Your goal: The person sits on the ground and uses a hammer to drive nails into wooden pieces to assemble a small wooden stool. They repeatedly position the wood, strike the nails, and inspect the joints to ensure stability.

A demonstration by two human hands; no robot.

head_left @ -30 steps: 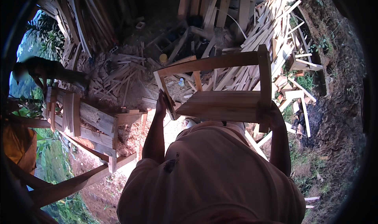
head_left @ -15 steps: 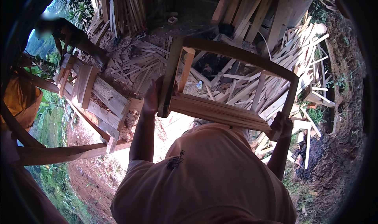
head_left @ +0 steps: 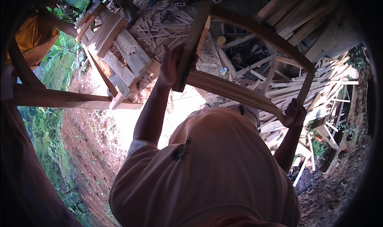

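My two hands hold up a wooden frame (head_left: 260,30) in front of my chest. It has a curved far rail, straight side posts and a broad near rail. The fingers of my left hand (head_left: 171,65) are wrapped round the left post near its lower end, partly hidden behind the wood. At the opposite side, my right hand (head_left: 294,113) grips the corner where the near rail meets the right post. The frame is tilted, its left side higher in the picture than its right.
To the left stands a rough timber bench (head_left: 127,53) carrying stacked wood blocks (head_left: 107,34). A long beam (head_left: 76,101) crosses at far left, near an orange sheet (head_left: 34,35). Scrap sticks (head_left: 319,87) pile up at right, below leaning boards (head_left: 297,17). A co-worker's leg (head_left: 124,5) shows beyond the bench.
The view has shifted, so the bench and scrap sit elsewhere in the picture and the co-worker is mostly cut off. The frame appears farther right and more tilted, still in both hands.
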